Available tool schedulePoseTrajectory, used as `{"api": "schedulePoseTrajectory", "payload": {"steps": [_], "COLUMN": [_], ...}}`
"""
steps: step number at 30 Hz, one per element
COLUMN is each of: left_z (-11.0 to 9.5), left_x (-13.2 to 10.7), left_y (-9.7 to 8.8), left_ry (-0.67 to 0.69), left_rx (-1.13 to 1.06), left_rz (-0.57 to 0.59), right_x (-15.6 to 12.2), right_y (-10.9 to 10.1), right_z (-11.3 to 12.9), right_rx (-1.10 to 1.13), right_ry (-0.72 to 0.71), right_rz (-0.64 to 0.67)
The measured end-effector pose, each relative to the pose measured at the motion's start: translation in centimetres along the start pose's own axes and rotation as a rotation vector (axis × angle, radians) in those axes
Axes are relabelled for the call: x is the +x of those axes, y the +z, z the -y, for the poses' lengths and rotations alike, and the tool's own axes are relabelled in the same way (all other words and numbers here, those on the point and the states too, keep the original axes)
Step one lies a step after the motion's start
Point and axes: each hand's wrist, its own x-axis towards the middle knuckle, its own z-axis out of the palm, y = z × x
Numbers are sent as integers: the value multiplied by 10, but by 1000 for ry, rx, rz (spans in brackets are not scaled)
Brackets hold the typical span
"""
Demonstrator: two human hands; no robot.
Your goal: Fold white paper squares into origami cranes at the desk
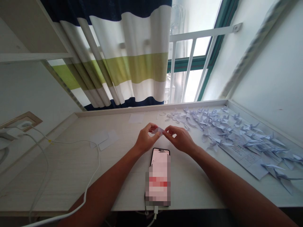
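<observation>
Both hands on one tiny paper piece (160, 130)
Left hand (145, 138) and right hand (181, 138) pinch it together above the phone (158, 176) (folded cranes (227, 129) piled off right).

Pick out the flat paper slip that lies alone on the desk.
The slip near the back edge of the desk, below the curtain. The other two slips overlap each other farther left, beside the white cable.
</observation>
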Motion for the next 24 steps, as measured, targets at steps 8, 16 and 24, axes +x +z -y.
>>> {"api": "schedulePoseTrajectory", "payload": {"steps": [8, 16, 24], "left_z": [1, 1, 2], "left_x": [-4, -3, -3], "left_y": [-3, -5, -2], "left_ry": [236, 360, 314], "left_rx": [78, 220, 186], "left_rz": [16, 47, -40], "right_x": [1, 2, 2], "right_y": [-7, -7, 0], "right_z": [2, 1, 1], "right_rx": [304, 307, 265], "right_ry": [-86, -169, -5], "right_rz": [37, 56, -58]}}
